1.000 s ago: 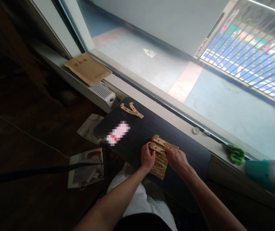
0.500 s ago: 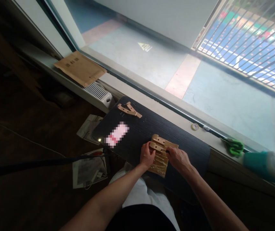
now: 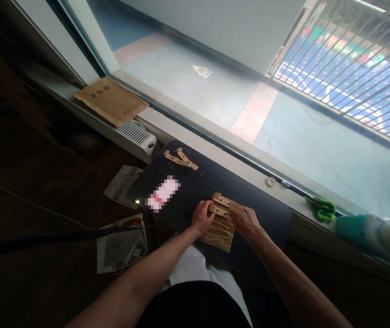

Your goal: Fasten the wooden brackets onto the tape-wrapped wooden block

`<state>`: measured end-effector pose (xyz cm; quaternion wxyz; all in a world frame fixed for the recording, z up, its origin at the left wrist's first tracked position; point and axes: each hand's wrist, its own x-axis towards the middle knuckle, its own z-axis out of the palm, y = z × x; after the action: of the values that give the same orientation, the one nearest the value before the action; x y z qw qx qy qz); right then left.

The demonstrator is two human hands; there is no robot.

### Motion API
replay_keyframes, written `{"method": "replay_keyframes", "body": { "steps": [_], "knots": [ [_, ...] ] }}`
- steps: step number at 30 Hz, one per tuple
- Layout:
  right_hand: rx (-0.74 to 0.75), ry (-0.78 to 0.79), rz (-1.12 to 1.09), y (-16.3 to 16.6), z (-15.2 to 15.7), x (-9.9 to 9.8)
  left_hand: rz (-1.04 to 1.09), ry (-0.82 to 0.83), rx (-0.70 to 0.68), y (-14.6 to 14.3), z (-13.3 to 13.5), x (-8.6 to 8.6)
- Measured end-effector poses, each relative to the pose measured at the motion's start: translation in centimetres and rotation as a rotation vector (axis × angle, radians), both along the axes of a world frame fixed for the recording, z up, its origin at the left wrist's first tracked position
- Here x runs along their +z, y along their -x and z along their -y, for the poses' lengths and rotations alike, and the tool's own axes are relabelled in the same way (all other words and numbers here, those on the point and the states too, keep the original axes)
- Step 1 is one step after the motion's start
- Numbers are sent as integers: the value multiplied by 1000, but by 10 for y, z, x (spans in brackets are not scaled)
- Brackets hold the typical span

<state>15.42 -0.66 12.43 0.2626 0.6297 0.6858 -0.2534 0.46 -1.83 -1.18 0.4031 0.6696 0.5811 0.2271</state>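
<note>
My left hand (image 3: 202, 217) is closed on the left end of a light wooden piece with dark holes (image 3: 219, 211). My right hand (image 3: 245, 222) is closed at that piece's right end; a small dark thing shows at its fingertips, too hidden to name. Just beyond lies a second holed wooden piece (image 3: 223, 201), roughly parallel to the first. Under both is a yellowish-brown sheet (image 3: 218, 233) with several thin, shiny lines across it. Everything rests on a black tabletop (image 3: 266, 214).
Two more holed wooden pieces (image 3: 181, 159) lie crossed at the table's far left, above a blurred pink item (image 3: 162, 194). Along the sill are a tape roll (image 3: 270, 181), green-handled scissors (image 3: 323, 209) and a teal-and-white object (image 3: 355, 232). A brown envelope (image 3: 113, 100) covers part of the radiator (image 3: 136, 134).
The whole view has shifted slightly. My right hand sits a little further left against the wooden piece, and less of the dark thing shows. My left hand keeps its hold.
</note>
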Motion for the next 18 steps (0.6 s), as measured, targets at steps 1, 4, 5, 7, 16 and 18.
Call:
{"method": "replay_keyframes", "body": {
  "steps": [1,4,5,7,16,18],
  "knots": [
    [-4,5,4,2,-1,0,-4,6,-19,0,-2,-1],
    [-38,15,29,4,-1,-3,-21,25,-56,0,-5,-2],
    [-55,15,39,4,0,-4,-26,31,-64,0,-5,-3],
    [-90,10,56,3,2,-4,-35,43,-76,0,-6,-3],
    [-63,-33,10,-3,10,6,-63,80,-118,1,-12,0],
    [-36,-37,-5,-3,11,4,-68,89,-120,1,-12,0]
  ]
}}
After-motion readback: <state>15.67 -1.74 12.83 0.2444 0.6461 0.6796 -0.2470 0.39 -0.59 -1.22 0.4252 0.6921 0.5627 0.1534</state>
